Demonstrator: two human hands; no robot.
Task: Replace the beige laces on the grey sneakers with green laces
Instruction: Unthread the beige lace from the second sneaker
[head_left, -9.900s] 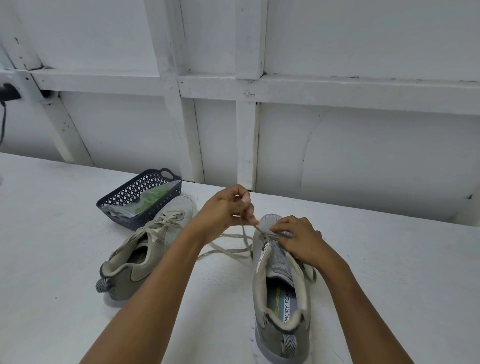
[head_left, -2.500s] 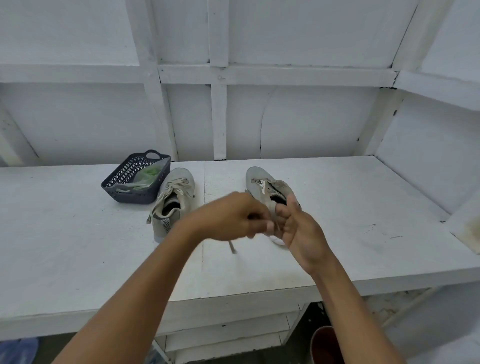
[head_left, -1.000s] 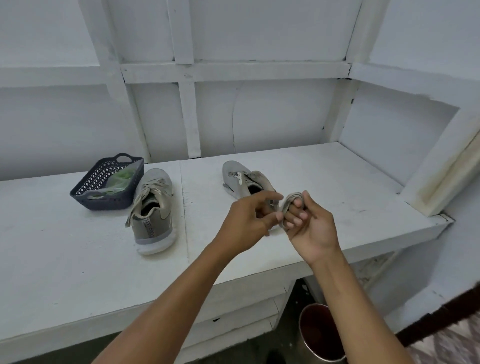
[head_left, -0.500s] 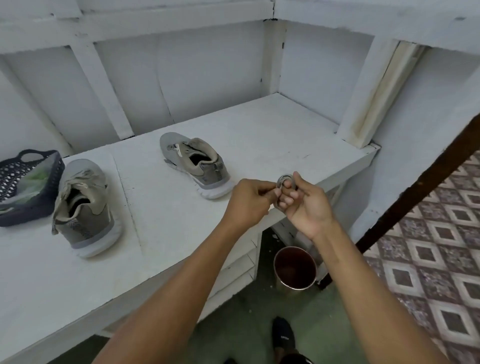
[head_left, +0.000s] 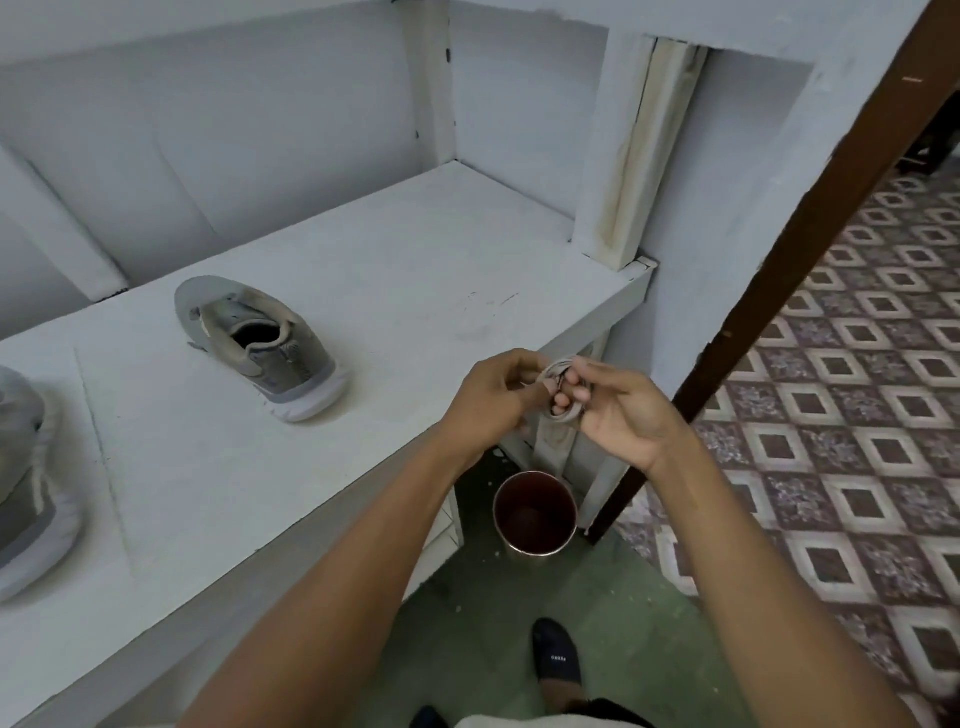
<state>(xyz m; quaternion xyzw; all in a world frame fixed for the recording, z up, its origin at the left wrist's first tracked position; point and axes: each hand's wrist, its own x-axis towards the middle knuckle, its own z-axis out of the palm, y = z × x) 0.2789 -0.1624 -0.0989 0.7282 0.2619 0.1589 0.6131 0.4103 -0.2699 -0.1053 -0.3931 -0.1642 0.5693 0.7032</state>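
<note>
A beige lace (head_left: 562, 370) is wound into a small coil, held just past the front edge of the white shelf (head_left: 436, 270). My left hand (head_left: 498, 397) pinches one side of the coil. My right hand (head_left: 621, 410) has the coil looped round its fingertips. One grey sneaker (head_left: 257, 345) lies on the shelf with no lace in its eyelets. The other grey sneaker (head_left: 26, 483) is cut off at the left edge and still carries its beige lace.
A round metal bin (head_left: 535, 512) with a dark inside stands on the green floor below my hands. A brown wooden post (head_left: 810, 234) slants up to the right. Patterned tiles (head_left: 857, 415) cover the floor at right. My foot in a dark slipper (head_left: 556, 657) is below.
My view has swung right and down: the basket has left the frame and the bin sits under my hands. The lace, loose earlier, is now wound into a tight coil between both hands.
</note>
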